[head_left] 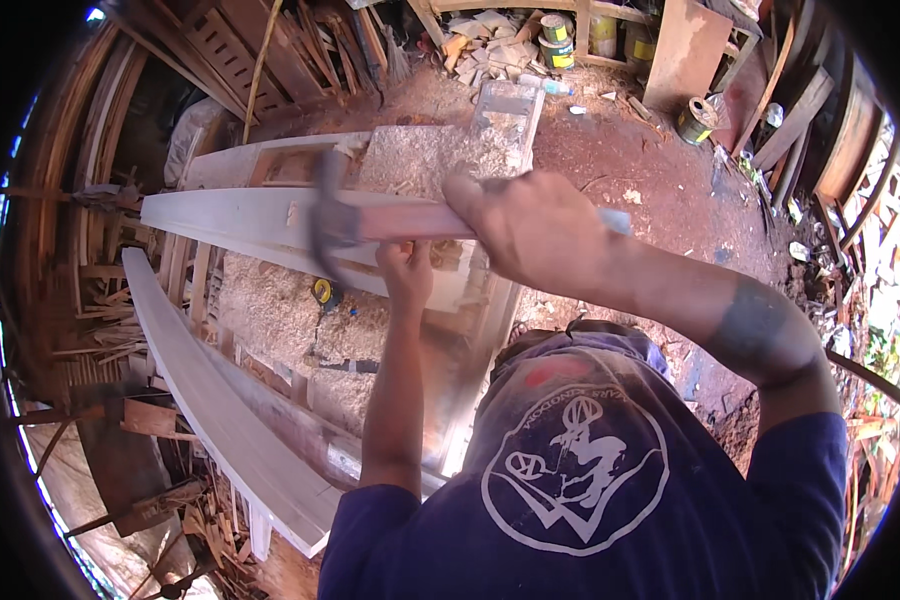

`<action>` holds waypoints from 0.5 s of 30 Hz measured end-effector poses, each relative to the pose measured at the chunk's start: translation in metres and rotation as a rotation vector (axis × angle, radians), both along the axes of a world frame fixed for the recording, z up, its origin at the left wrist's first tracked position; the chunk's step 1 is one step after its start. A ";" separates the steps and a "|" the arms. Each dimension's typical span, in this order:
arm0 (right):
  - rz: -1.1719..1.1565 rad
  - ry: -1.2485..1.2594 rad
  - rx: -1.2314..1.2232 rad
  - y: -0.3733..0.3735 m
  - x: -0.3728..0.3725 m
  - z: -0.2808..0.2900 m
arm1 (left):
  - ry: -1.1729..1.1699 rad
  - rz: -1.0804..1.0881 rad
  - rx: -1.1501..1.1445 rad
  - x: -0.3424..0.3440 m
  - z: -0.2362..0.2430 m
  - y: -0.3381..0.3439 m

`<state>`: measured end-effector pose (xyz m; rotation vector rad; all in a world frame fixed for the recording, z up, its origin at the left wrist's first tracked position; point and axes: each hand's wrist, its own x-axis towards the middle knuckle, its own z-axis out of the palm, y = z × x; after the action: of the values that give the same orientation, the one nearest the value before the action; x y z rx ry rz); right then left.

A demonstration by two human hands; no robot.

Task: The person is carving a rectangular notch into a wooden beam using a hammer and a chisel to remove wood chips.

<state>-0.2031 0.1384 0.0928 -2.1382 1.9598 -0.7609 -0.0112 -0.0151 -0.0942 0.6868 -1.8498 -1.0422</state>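
Observation:
A claw hammer (407, 222) is gripped by its handle in my right hand (535, 225). Its dark head is blurred and hangs above a long pale wooden board (220, 215). My left hand (407, 272) is closed at the board, just below the hammer handle. Its fingers are pressed together, and what they hold, if anything, is hidden by the handle and the hand. The board lies across a bench (270, 300) covered with wood shavings.
A yellow and black tape measure (322, 292) lies among the shavings. A second long curved board (230, 420) slants along the left side. Upright planks (100, 110) lean at the far left. Cans (698, 120) and wood offcuts (495, 45) are on the floor at the back.

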 end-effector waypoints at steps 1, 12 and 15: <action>0.006 0.113 0.167 -0.003 -0.002 -0.013 | 0.064 0.008 -0.033 0.000 -0.003 -0.001; 0.015 -0.045 -0.078 0.001 -0.009 0.012 | -0.189 -0.075 0.162 0.009 0.007 -0.008; -0.039 0.000 0.276 -0.003 -0.019 -0.017 | 0.019 -0.085 0.186 0.001 0.009 0.005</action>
<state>-0.2223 0.1351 0.0762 -1.9438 1.9793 -0.4633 -0.0097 -0.0100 -0.0848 0.7092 -1.7936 -1.2842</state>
